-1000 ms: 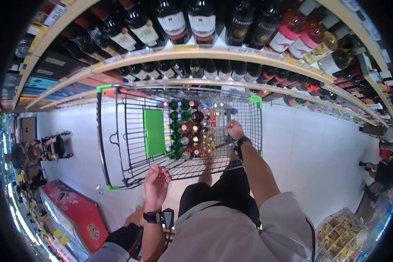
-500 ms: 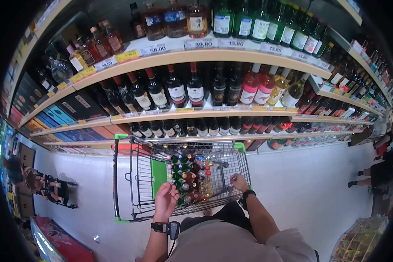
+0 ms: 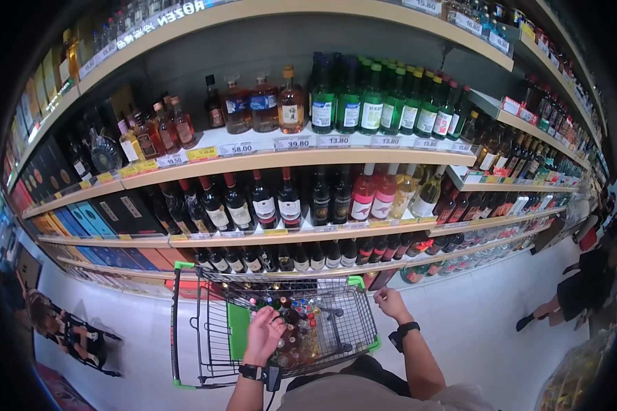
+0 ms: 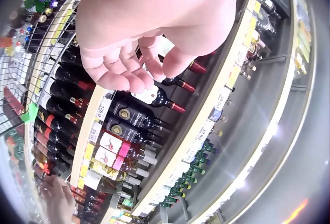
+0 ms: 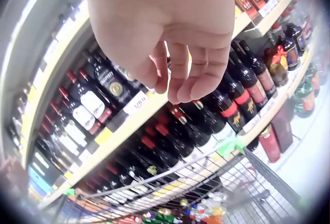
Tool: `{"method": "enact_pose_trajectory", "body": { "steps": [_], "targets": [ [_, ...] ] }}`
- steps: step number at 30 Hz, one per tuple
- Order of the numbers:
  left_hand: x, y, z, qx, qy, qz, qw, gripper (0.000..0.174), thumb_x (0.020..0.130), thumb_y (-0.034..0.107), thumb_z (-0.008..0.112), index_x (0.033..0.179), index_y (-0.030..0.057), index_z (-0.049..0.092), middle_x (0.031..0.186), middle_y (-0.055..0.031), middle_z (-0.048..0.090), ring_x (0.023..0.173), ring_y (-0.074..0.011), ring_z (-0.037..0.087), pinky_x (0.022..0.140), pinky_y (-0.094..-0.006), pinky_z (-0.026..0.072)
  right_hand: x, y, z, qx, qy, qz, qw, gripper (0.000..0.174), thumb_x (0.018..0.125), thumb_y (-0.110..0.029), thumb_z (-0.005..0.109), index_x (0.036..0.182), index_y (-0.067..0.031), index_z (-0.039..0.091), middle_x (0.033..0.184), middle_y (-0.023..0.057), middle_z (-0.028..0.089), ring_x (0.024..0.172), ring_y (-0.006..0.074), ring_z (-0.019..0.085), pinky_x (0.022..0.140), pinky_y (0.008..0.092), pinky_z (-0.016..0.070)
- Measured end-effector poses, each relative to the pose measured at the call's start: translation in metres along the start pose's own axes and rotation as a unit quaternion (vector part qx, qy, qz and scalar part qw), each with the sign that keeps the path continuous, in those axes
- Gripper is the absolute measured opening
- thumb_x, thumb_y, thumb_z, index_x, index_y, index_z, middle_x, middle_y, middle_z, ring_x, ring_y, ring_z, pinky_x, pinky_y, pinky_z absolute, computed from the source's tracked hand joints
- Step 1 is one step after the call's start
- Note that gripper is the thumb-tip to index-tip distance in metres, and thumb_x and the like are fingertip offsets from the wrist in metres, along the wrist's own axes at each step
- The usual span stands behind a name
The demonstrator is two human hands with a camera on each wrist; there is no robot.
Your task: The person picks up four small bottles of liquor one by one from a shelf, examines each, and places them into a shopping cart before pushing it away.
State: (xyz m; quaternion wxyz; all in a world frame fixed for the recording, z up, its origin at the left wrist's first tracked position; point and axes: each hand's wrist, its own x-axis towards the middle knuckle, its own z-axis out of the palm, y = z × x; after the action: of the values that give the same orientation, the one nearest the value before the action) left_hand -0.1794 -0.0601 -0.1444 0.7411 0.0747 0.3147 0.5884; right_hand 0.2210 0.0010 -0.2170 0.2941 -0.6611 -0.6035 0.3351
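Both empty, the left hand (image 3: 264,335) hung loosely curled over the cart (image 3: 238,332) and the right hand (image 3: 393,306), fingers likewise narrow, near its front end; a jolt could have clashed the crowded bottles (image 3: 291,316) inside it.

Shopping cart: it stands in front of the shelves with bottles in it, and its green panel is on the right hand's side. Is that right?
Not quite: the head view shows the green panel on the left hand's side. The cart does stand before the shelves, with bottles in it.
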Motion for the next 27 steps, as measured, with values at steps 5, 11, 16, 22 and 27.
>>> {"method": "enact_pose_trajectory", "body": {
  "steps": [5,11,16,22,27],
  "targets": [
    [0.002,-0.008,0.021,-0.023,-0.026,0.056,0.998,0.007,0.096,0.015,0.059,0.1,0.0108,0.062,0.09,-0.0038,0.066,0.078,-0.0181,0.062,0.072,-0.0344,0.0512,0.064,-0.05,-0.083,0.113,0.015,-0.091,0.989,0.024,0.09,0.003,0.041,0.101,0.0001,0.061,0.079,0.0054,0.065,0.063,0.0116,0.059,0.057,0.0271,0.0498],
    [-0.004,-0.026,0.066,-0.023,0.014,0.093,0.995,0.008,0.095,0.018,0.06,0.093,0.0115,0.064,0.083,-0.0029,0.066,0.073,-0.0175,0.06,0.07,-0.0334,0.0501,0.111,-0.181,-0.212,0.033,0.135,-0.246,0.959,0.016,0.094,-0.013,0.059,0.099,0.0011,0.065,0.081,0.0088,0.068,0.069,0.0145,0.063,0.064,0.0304,0.0502],
    [-0.006,-0.044,0.076,-0.023,0.018,0.118,0.993,0.009,0.095,0.02,0.06,0.093,0.0122,0.064,0.083,-0.0022,0.066,0.072,-0.0174,0.061,0.07,-0.0336,0.0509,0.142,-0.268,-0.311,0.009,0.243,-0.389,0.888,0.015,0.091,-0.013,0.063,0.097,-0.0001,0.067,0.083,0.0085,0.069,0.07,0.0141,0.062,0.066,0.0287,0.0499],
    [-0.012,-0.063,0.099,-0.003,0.032,0.139,0.99,0.008,0.095,0.021,0.061,0.096,0.0133,0.065,0.083,-0.0012,0.064,0.071,-0.0148,0.059,0.068,-0.0308,0.0504,0.165,-0.38,-0.41,-0.019,0.341,-0.448,0.827,0.024,0.085,-0.015,0.066,0.105,-0.002,0.067,0.089,0.0098,0.071,0.078,0.0176,0.067,0.074,0.0321,0.053],
    [-0.017,-0.072,0.111,-0.014,0.057,0.139,0.989,0.005,0.094,0.017,0.061,0.094,0.0125,0.06,0.084,-0.0028,0.063,0.073,-0.0158,0.058,0.07,-0.0314,0.0506,0.203,-0.463,-0.481,-0.093,0.412,-0.489,0.763,0.035,0.086,-0.012,0.055,0.118,-0.0061,0.066,0.104,0.017,0.071,0.099,0.0333,0.067,0.09,0.0401,0.0514]
  ]
}}
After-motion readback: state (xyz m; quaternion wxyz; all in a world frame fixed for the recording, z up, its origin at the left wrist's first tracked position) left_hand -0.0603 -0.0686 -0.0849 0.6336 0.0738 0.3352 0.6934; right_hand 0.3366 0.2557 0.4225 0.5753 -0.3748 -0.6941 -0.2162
